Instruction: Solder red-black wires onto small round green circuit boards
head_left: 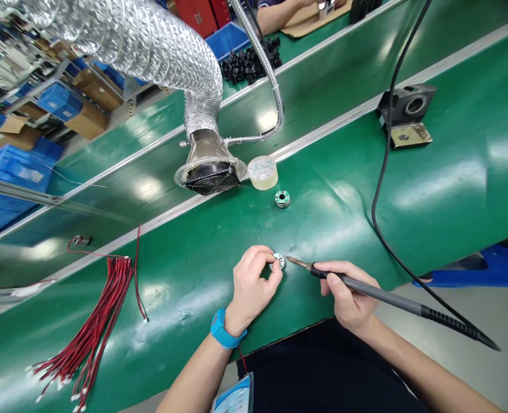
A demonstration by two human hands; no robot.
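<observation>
The left hand pinches a small round part narrowly between thumb and fingers, holding it low over the near-middle of the green bench. The right hand wraps around the handle of a soldering iron, its tip pointing left, just beside the part — whether they touch, I cannot tell. On the far side of the hands sits a second round part with a green face, and beyond it a roll of clear tape, close to the fan under a silver duct. Left of the hands lies a bundle of red and black wires with white ends; far right stands a dark iron holder — a black cable passes in front of its left edge.
</observation>
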